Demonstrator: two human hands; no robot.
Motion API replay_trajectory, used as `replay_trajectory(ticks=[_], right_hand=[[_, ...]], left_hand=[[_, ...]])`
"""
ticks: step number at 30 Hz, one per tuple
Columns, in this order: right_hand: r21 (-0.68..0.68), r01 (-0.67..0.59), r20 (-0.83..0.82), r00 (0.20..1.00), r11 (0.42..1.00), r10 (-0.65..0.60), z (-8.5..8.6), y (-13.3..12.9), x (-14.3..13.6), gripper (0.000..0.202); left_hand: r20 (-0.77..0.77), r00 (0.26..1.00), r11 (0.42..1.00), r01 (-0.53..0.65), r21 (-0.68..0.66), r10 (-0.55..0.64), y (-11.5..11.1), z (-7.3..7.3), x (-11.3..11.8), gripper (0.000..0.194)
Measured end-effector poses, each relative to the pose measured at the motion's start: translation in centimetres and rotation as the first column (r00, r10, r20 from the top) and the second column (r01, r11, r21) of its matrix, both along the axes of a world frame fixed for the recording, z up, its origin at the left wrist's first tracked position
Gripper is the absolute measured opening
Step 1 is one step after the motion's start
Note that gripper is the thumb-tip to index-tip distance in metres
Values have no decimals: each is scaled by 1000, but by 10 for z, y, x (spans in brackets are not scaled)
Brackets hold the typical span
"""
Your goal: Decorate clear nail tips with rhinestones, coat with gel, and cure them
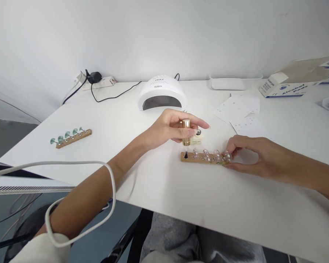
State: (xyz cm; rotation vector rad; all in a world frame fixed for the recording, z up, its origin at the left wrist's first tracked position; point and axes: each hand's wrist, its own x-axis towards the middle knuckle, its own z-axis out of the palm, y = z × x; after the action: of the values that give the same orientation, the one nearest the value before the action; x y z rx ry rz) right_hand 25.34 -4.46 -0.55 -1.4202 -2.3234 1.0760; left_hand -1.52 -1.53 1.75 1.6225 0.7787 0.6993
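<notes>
My left hand [178, 128] is closed around the gold cap of a nail polish brush [186, 132], held upright. Its dark bristles point down at the left end of a wooden nail display strip [205, 160]; I cannot tell whether they touch it. Clear pinkish nail tips [206, 155] stand on metal posts along this strip. My right hand [242, 155] pinches the strip's right end between thumb and fingers. Just behind the strip sits a cream nail polish bottle [196, 138], its neck uncapped and partly hidden by my left fingers.
A white nail lamp [162, 93] stands at the back. On the left lies another wooden strip [74, 139] with green nail tips. Paper sheets [238, 109], a white tray [227, 84] and an alcohol pads box [287, 86] lie at right. A white cable [112, 175] crosses my left forearm.
</notes>
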Motion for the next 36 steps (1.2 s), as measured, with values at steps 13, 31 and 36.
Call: replay_trajectory(ticks=[13, 31, 36], right_hand=[[-28, -33, 40, 999, 999, 34, 3, 2, 1, 18], [14, -57, 29, 998, 998, 56, 1, 2, 3, 24], [42, -64, 24, 998, 997, 63, -4, 4, 4, 24]], left_hand=[[47, 996, 994, -77, 74, 74, -2, 0, 2, 25], [79, 996, 999, -35, 1, 35, -6, -1, 7, 22], [106, 988, 992, -116, 51, 111, -3, -3, 5, 20]])
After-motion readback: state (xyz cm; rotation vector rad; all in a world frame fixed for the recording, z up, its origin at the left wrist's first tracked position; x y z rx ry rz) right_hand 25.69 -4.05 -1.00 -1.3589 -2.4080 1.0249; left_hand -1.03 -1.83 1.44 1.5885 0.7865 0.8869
